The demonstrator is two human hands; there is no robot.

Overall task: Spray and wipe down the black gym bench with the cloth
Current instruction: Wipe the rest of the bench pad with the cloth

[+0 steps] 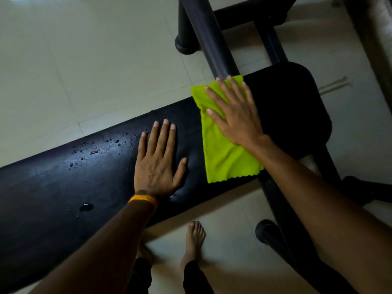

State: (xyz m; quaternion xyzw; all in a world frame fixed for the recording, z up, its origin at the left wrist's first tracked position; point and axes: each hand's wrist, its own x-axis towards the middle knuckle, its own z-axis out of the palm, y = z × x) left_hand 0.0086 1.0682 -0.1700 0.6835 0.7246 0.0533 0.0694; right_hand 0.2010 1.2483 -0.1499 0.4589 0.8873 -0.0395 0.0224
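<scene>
The black gym bench (63, 183) runs from the lower left to the upper right of the head view. Water droplets (99, 148) dot its far left part, and a small puddle (86, 207) lies near its front edge. A lime-green cloth (224, 158) is spread flat across the pad. My right hand (235, 115) presses on the cloth's upper half, palm down with fingers spread. To the left of the cloth, my left hand (159, 162) rests flat on the bare pad, holding nothing. An orange band (144, 199) circles that wrist.
A thick black padded bar (212, 37) rises behind the cloth, with black frame tubes (273, 43) beyond it. More frame legs (331, 166) and a round foot (266, 230) stand at the right. My bare foot (194, 238) is on the pale tiled floor (84, 60).
</scene>
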